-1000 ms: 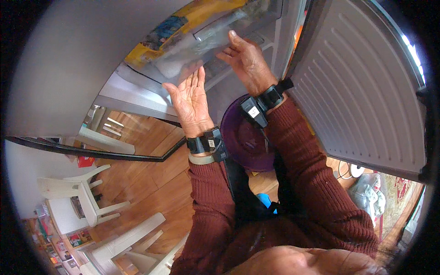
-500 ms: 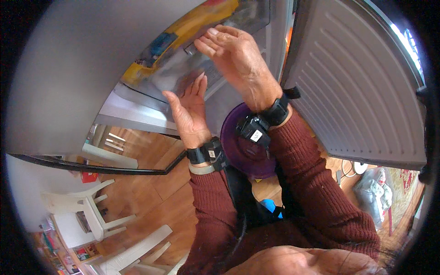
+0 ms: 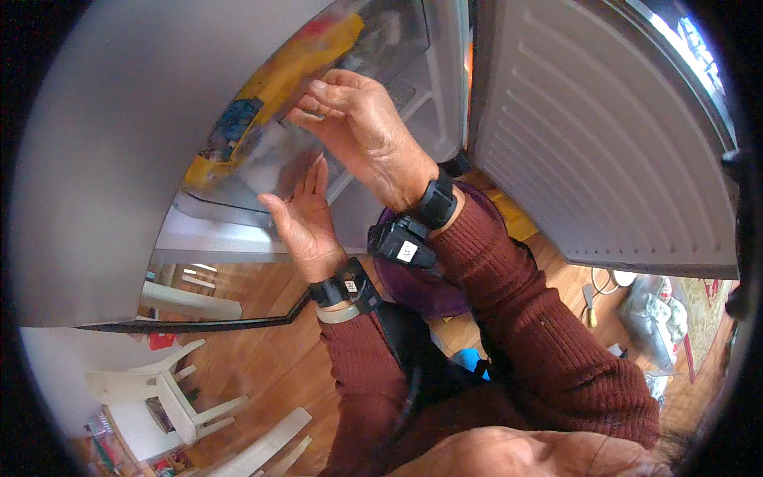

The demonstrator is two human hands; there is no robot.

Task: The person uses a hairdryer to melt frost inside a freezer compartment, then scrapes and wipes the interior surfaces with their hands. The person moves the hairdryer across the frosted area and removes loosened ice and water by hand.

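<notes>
Drawer [image 3: 222, 199], see-through and loaded, sits upper centre of the frame in what looks like a freezer compartment [image 3: 443, 89], its long axis slanting from the middle left up toward the top. Through the plastic I can make out a yellow bag [image 3: 326, 40] lying along that same slant, a dark blue packet [image 3: 241, 118] beside it and a blurred whitish bundle [image 3: 270, 163] nearer the lower edge. From where I stand, the right hand [image 3: 358, 131] is the nearer one to the yellow bag, which lies up and to the left of its fingertips; those fingers are half bent across the drawer's face, and I cannot tell whether they grip anything. The left hand [image 3: 306, 226] is lower, left of centre, palm turned up, thumb spread, fingers stretched and holding nothing; the drawer's front edge is right by the fingertips, though contact is hard to judge. Below the right wrist, mid-frame, is a purple tub [image 3: 417, 296], and a ribbed door [image 3: 604, 143] swings wide across the upper right
</notes>
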